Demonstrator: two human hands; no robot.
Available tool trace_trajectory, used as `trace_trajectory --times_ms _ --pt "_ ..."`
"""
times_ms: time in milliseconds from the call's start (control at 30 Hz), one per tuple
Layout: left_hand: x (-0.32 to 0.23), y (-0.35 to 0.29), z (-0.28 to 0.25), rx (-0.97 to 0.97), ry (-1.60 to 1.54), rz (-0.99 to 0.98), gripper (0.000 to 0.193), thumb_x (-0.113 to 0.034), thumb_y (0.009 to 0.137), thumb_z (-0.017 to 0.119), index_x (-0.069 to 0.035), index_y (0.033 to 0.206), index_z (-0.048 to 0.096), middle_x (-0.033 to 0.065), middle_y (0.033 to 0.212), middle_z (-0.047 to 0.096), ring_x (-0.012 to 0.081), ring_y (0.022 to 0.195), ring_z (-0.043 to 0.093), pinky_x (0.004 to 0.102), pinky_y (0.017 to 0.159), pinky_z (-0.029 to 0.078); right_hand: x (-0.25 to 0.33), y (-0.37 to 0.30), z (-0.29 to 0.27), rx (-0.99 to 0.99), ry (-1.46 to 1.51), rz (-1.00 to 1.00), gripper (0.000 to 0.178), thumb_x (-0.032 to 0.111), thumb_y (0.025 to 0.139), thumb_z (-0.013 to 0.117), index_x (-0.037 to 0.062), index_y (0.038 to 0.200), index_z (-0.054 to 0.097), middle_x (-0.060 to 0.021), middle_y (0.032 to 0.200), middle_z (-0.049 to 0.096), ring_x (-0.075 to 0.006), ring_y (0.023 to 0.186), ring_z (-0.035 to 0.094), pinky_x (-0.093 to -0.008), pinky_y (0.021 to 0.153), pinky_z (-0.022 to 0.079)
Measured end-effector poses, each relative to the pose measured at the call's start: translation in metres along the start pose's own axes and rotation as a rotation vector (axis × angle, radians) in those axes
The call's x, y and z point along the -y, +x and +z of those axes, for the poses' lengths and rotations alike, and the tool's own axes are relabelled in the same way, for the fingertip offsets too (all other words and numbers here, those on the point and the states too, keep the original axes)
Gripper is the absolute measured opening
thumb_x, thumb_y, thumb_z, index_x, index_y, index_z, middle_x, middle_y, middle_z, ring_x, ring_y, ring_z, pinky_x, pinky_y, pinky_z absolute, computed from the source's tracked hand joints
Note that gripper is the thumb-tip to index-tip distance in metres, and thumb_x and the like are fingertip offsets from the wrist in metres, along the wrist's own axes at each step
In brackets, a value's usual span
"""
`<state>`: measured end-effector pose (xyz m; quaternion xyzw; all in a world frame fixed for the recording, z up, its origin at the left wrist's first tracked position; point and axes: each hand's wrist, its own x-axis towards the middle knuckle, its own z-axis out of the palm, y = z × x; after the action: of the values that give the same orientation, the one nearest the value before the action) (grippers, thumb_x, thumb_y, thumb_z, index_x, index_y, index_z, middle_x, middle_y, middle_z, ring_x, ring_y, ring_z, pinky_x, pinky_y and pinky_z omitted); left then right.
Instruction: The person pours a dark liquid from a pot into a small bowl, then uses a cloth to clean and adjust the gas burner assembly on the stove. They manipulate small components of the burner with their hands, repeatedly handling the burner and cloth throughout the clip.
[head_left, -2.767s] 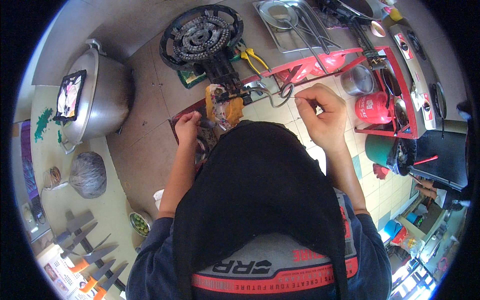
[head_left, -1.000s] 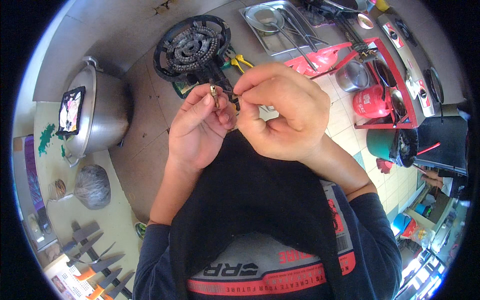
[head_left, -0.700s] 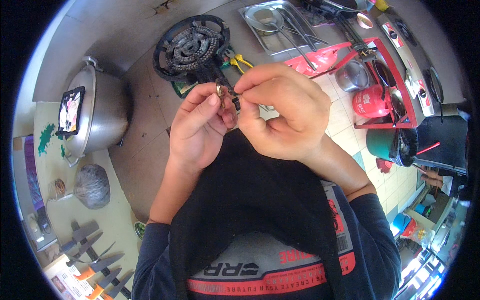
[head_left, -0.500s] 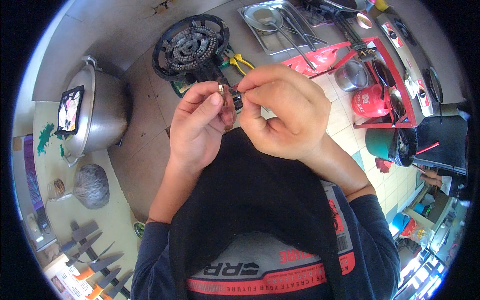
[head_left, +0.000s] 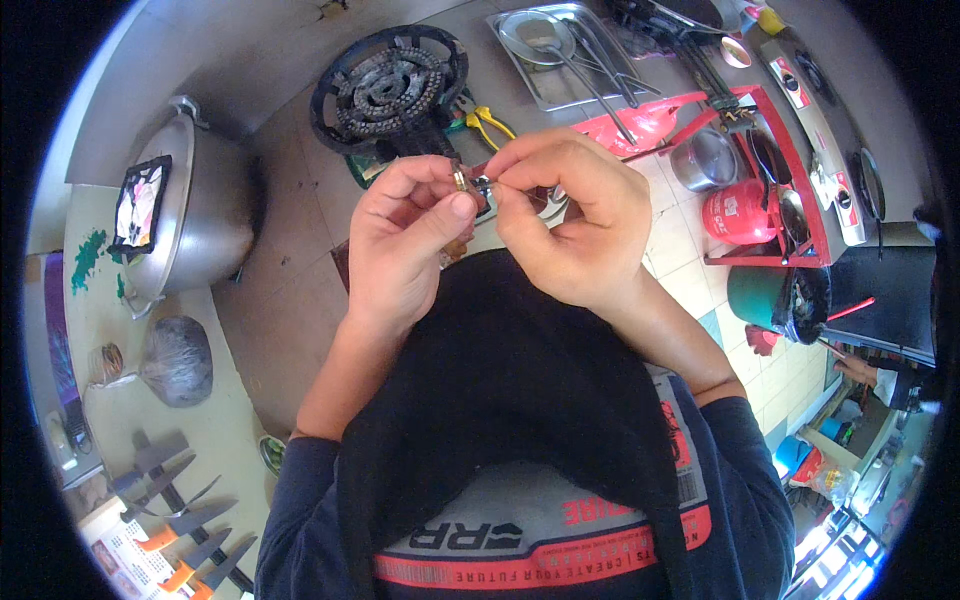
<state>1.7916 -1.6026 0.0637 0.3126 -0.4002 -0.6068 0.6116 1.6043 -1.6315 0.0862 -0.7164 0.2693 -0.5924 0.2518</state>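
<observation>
My left hand (head_left: 405, 235) pinches a small brass-coloured fitting (head_left: 460, 181) between thumb and forefinger, in front of my chest. Close beside it, the thumb and forefinger of my right hand (head_left: 585, 215) are pressed together at the fitting's right side. Whatever they pinch is too small to make out. Just beyond my hands lies a round black cast-iron gas burner (head_left: 390, 92) with concentric rings. Yellow-handled pliers (head_left: 492, 124) rest to the right of the burner.
A large metal pot (head_left: 205, 220) stands at left, above several knives (head_left: 190, 525) on a pale counter. At the far right are a metal tray (head_left: 545, 85) with ladles, a red metal stand (head_left: 770, 255) and a red gas cylinder (head_left: 738, 212). Another person's hand (head_left: 855, 368) shows at right.
The whole view has shifted slightly. My right fingertips have drawn a little away from my left thumb, and the brass-coloured fitting has tilted a little.
</observation>
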Motion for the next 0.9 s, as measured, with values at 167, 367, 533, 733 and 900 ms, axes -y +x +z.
trace_trajectory --times_ms 167,367,533,733,900 --pt "-0.002 0.001 -0.008 0.069 0.124 0.024 0.025 0.002 0.095 0.079 -0.002 0.119 0.069 0.0062 0.103 0.076 0.0104 0.087 0.068 0.0244 0.072 0.053 -0.005 -0.001 0.001 0.021 0.059 0.078 0.009 -0.004 0.085 0.076 -0.0003 0.091 0.070 -0.0100 0.093 0.073 -0.0131 0.071 0.068 -0.0265 0.062 0.053" --pt "0.004 0.001 -0.012 0.010 0.123 0.000 0.012 -0.009 0.105 0.069 -0.002 0.115 0.069 0.0057 0.099 0.074 0.0121 0.086 0.068 0.0268 0.075 0.053 -0.013 -0.006 0.010 0.037 0.105 0.131 0.009 -0.004 0.086 0.078 -0.0006 0.090 0.070 -0.0087 0.088 0.072 -0.0134 0.069 0.068 -0.0269 0.060 0.054" --pt "0.006 0.002 -0.015 -0.052 0.113 -0.107 0.020 -0.021 0.113 0.057 -0.004 0.118 0.065 0.0070 0.097 0.073 0.0154 0.085 0.069 0.0318 0.073 0.054 -0.018 -0.010 0.015 0.051 0.107 0.172 0.008 -0.004 0.087 0.077 -0.0010 0.090 0.070 -0.0086 0.087 0.071 -0.0132 0.070 0.068 -0.0278 0.060 0.054" --pt "0.008 -0.002 -0.012 -0.199 0.010 -0.114 0.026 -0.027 0.114 0.055 -0.005 0.129 0.057 0.0108 0.096 0.075 0.0182 0.077 0.070 0.0320 0.068 0.054 -0.027 -0.013 0.021 0.027 0.070 0.206 0.007 -0.003 0.087 0.075 -0.0006 0.089 0.070 -0.0083 0.086 0.070 -0.0127 0.068 0.068 -0.0282 0.060 0.053" --pt "0.010 -0.001 -0.015 -0.106 0.173 -0.044 0.051 -0.011 0.102 0.075 -0.003 0.145 0.051 0.0124 0.098 0.076 0.0174 0.077 0.072 0.0301 0.069 0.057 -0.026 -0.013 0.026 0.026 0.081 0.224 0.007 -0.003 0.087 0.075 -0.0002 0.088 0.069 -0.0087 0.085 0.070 -0.0129 0.067 0.067 -0.0280 0.059 0.053"
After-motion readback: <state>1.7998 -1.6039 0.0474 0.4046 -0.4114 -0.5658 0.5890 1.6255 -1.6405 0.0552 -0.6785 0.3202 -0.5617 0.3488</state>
